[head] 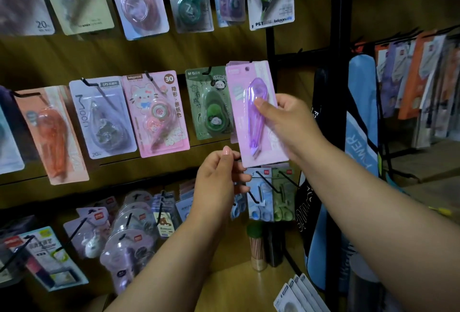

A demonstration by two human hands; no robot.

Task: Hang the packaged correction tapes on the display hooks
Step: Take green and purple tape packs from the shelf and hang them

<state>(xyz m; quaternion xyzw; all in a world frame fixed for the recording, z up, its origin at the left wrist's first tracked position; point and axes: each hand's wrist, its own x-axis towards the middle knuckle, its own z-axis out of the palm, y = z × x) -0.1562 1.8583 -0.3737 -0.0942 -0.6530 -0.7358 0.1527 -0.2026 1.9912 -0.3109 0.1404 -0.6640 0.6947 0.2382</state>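
Gripping purple correction tape pack (256,114), right hand (288,124) closed; left hand (219,177) pinching its bottom edge

A glossy clear plastic blister over matt lilac card forms the pack (256,112). Thin black metal hooks (267,184) jut from a smooth wood-look board (149,55); the worktop (236,286) shows pale wood.
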